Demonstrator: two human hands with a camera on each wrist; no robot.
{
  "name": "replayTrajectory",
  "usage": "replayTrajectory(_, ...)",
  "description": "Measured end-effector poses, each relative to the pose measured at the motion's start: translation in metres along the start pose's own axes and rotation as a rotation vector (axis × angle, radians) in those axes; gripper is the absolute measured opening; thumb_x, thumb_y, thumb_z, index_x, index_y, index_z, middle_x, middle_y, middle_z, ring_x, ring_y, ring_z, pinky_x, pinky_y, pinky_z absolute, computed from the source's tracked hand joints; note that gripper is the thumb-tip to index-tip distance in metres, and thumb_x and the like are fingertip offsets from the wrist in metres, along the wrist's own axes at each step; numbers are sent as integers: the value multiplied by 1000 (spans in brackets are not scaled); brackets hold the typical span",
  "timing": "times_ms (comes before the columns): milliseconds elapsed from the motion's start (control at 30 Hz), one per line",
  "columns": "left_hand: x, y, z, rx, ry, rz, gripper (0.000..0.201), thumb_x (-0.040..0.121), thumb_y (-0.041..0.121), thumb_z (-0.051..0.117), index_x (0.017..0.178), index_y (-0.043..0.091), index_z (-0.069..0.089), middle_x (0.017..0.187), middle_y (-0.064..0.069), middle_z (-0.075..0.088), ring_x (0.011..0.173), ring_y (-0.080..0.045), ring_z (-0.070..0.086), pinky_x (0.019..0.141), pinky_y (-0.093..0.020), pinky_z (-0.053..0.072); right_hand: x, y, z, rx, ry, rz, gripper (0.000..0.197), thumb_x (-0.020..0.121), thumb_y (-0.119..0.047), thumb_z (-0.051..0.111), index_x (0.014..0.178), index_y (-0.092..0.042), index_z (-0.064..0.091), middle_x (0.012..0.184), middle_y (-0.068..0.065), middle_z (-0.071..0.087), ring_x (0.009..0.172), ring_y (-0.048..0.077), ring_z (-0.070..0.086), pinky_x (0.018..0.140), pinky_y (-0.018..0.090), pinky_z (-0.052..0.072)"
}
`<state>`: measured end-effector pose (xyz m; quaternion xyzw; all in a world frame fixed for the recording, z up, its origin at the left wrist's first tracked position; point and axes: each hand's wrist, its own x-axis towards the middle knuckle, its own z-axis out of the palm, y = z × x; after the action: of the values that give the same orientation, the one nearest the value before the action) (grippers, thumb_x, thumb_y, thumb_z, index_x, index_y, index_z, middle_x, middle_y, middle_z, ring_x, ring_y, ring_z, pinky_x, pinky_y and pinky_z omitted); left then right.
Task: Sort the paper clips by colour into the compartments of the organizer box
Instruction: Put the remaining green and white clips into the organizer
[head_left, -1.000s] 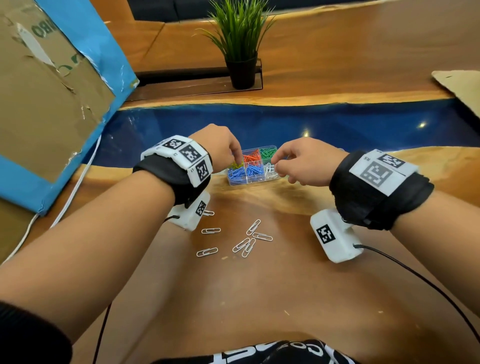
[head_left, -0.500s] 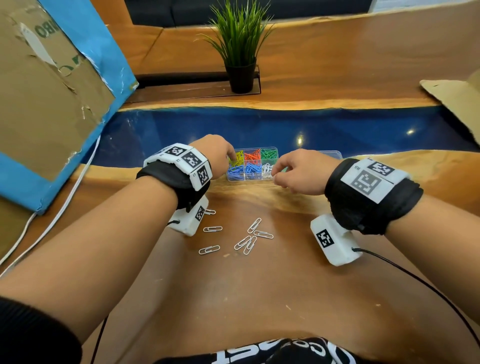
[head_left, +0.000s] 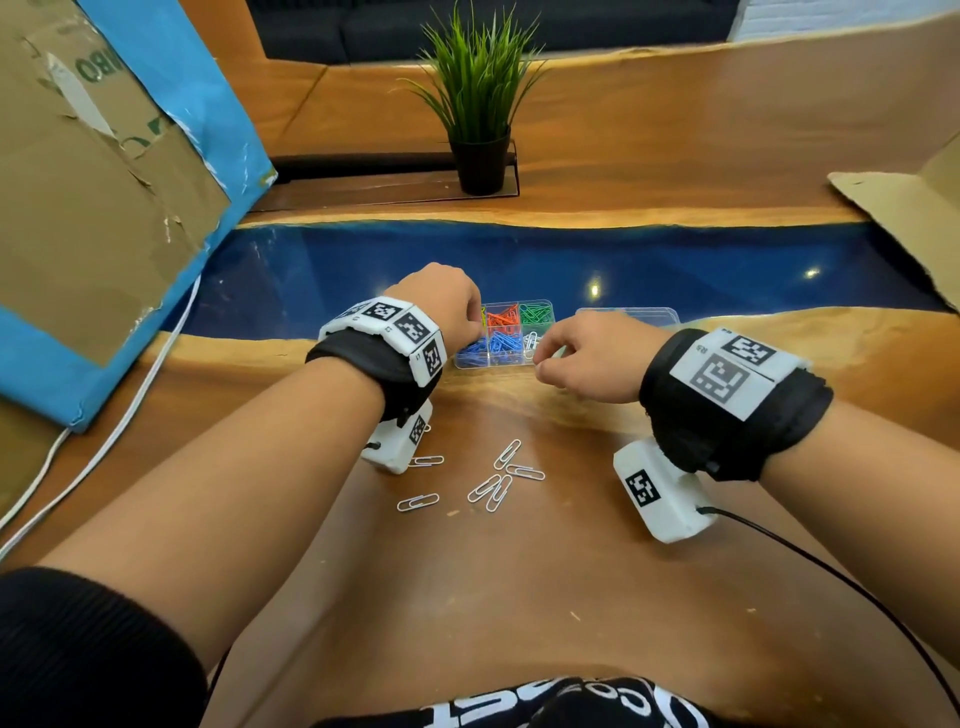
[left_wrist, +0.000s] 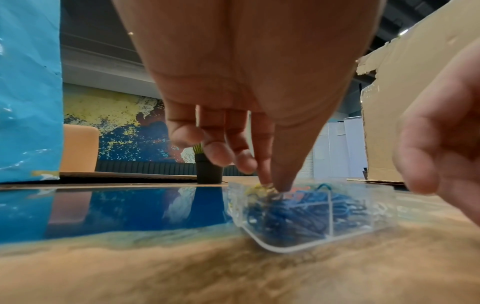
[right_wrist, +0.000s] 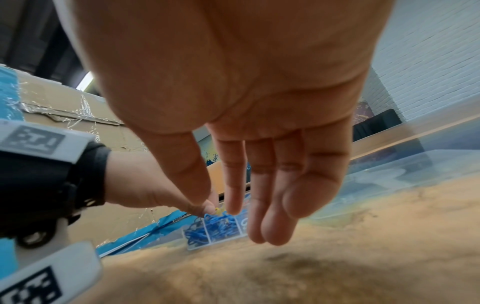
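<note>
The clear organizer box (head_left: 470, 362) lies where the wood meets the blue strip, with yellow, red, green, blue and white clips in separate compartments. My left hand (head_left: 479, 325) reaches into its far-left corner. In the left wrist view, thumb and forefinger of my left hand (left_wrist: 272, 185) pinch a yellow paper clip (left_wrist: 255, 187) just above the yellow pile. My right hand (head_left: 540, 358) hovers at the box's near-right corner by the white clips. In the right wrist view, the fingers of my right hand (right_wrist: 219, 208) hang relaxed and hold nothing. Several white paper clips (head_left: 498, 480) lie loose on the wood nearer to me.
The box's clear lid (head_left: 628, 314) lies just right of it. A potted plant (head_left: 480, 156) stands at the back. A blue-taped cardboard box (head_left: 104, 208) is at the left, more cardboard (head_left: 909, 208) at the right. A white cable (head_left: 130, 405) and a black cable (head_left: 831, 577) cross the table.
Both hands have sunk a little toward the box. My right hand has drawn back to the box's near-right corner. The loose white clips have not moved.
</note>
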<state>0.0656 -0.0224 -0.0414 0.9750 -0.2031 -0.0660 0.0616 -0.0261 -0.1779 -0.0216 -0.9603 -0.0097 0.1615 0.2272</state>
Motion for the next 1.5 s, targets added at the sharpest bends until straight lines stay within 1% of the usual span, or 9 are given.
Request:
replayTrajectory(400, 10, -3, -6, -165, 78, -100, 13, 86, 21, 58, 83, 24, 70, 81, 9, 64, 86, -18, 65, 76, -34, 55, -1, 8, 0, -3, -23, 13, 25, 92, -31, 52, 111, -23, 65, 96, -5, 61, 91, 13, 54, 80, 24, 43)
replayTrajectory(567, 6, -5, -6, -77, 48, -78, 29, 90, 15, 46, 87, 35, 67, 103, 0, 69, 83, -24, 63, 74, -35, 55, -2, 12, -2, 4, -32, 14, 25, 93, -31, 51, 112, -22, 64, 91, -8, 57, 88, 12, 53, 76, 23, 40)
replayTrajectory(733, -1, -3, -7, 61, -38, -27, 41, 92, 7, 41, 113, 32, 67, 128, -1, 60, 92, -22, 58, 80, -35, 53, -1, 9, 1, -8, -31, 7, 27, 92, -32, 52, 113, -22, 65, 94, -6, 58, 87, 12, 53, 77, 24, 42)
replayTrajectory(867, -9, -8, -7, -49, 27, -18, 37, 92, 11, 41, 106, 30, 69, 120, -2, 63, 86, -19, 56, 79, -34, 52, -1, 6, 3, -40, -28, -18, 26, 92, -32, 52, 113, -23, 64, 95, -6, 58, 86, 13, 54, 77, 23, 42)
replayTrajectory(967, -21, -14, -9, -88, 42, -9, 27, 91, 19, 46, 106, 28, 68, 101, 0, 64, 87, -17, 56, 76, -31, 48, 0, 2, 6, -75, -30, -52, 24, 90, -28, 54, 110, -26, 66, 94, -7, 58, 87, 13, 54, 82, 26, 45)
replayTrajectory(1167, -66, -25, -7, -99, -73, 68, 10, 83, 28, 64, 86, 24, 72, 84, 6, 69, 78, -12, 60, 70, -24, 45, -3, -23, 22, -245, -146, -315, 23, 85, -18, 60, 105, -26, 69, 90, -8, 63, 82, 9, 54, 76, 19, 42)
replayTrajectory(1233, -78, -29, -4, -49, -144, 55, 9, 80, 29, 67, 85, 24, 73, 84, 8, 70, 82, -11, 63, 72, -25, 48, -2, -33, 29, -297, -187, -388, 24, 85, -13, 59, 103, -25, 68, 87, -10, 61, 81, 10, 54, 74, 20, 43)
replayTrajectory(1367, -88, -33, 1, 39, -217, 84, 12, 80, 27, 64, 89, 26, 72, 92, 7, 70, 90, -12, 62, 74, -22, 47, 0, -47, 37, -427, -260, -460, 27, 82, -4, 52, 96, -21, 66, 73, -11, 51, 79, 15, 51, 54, 18, 34)
replayTrajectory(1500, -87, -31, 3, 134, -221, 135, 14, 79, 31, 64, 91, 27, 70, 97, 7, 67, 93, -15, 60, 76, -24, 46, -1, -49, 39, -478, -251, -463, 28, 82, -2, 50, 99, -19, 64, 84, -6, 54, 81, 18, 51, 53, 19, 32)
